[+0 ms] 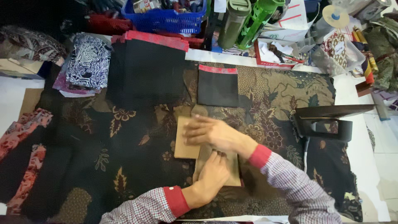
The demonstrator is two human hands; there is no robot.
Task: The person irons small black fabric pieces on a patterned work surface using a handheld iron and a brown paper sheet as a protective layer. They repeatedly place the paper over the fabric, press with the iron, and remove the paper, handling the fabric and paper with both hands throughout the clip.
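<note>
Covering the whole work surface under both hands is lying a dark batik cloth (269,91) with brown flowers and leaves. Beyond the hands, a black fabric piece (217,88) with a red top edge is resting on it, and farther off a blue basket (166,18) and two green bottles (244,20) are standing among clutter. Off to the right hand's side, a dark iron (325,122) is sitting; stacked patterned fabrics (87,62) are lying well away on the left hand's side. The right hand (211,132) is lying flat, fingers stretched, pressing down on a brown cardboard piece (184,147). The left hand (211,176), just nearer the body and touching the right, is pressing folded brown fabric (234,168) beside the cardboard; neither hand is clamping anything.
</note>
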